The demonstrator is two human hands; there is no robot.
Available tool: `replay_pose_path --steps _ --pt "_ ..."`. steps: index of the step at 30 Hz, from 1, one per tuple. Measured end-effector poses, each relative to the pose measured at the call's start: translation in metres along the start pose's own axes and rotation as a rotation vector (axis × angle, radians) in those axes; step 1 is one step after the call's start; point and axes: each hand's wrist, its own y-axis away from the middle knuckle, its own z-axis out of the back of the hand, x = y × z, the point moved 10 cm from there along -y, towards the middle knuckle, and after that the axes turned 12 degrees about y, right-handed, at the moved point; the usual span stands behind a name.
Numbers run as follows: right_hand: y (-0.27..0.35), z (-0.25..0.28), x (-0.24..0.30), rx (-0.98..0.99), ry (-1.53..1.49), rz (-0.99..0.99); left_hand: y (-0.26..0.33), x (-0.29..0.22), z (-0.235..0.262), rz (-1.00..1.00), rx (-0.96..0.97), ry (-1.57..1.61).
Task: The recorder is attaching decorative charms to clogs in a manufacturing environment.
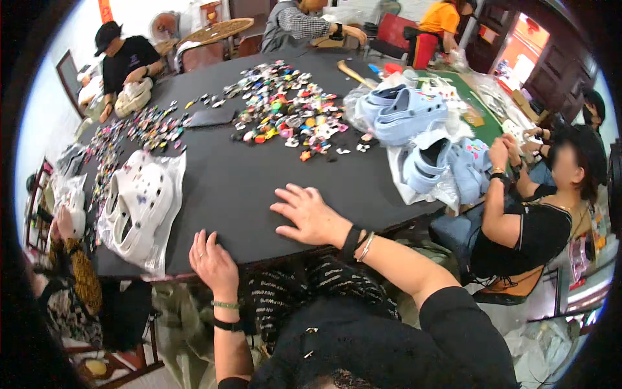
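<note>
Hands first: I see my left hand (212, 262) resting at the near edge of the black table (246, 185), fingers loose and slightly curled over the rim, grasping nothing. My right hand (308, 217) lies palm down on the tabletop, fingers spread flat and released, also empty.

Just left of my left hand, a clear plastic bag (170, 188) holds a pair of white clogs (139, 211) with a few small charms pushed into their tops; the bag lies open on the table. Well beyond my right hand, a loose heap of colourful shoe charms (291, 110) spreads across the middle of the table, in no container. A second scatter of charms (139, 129) runs along the far left. To the right, light-blue clogs (405, 110) sit on crumpled clear bags (424, 185), some half inside them. Other people sit around the table, one at my right with hands raised.
</note>
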Motion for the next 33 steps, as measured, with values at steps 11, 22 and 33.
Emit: replay_pose_path --steps 11,22,33 --pt "-0.001 0.0 0.009 0.026 0.041 0.013 0.003 0.005 0.004 0.016 -0.033 0.098" --pt "-0.143 -0.093 0.019 0.634 -1.076 -0.422 -0.117 0.099 0.125 0.126 -0.094 0.107" --pt "-0.225 -0.177 0.074 0.691 -1.099 -0.548 -0.173 0.248 0.059 0.316 0.339 -0.049"
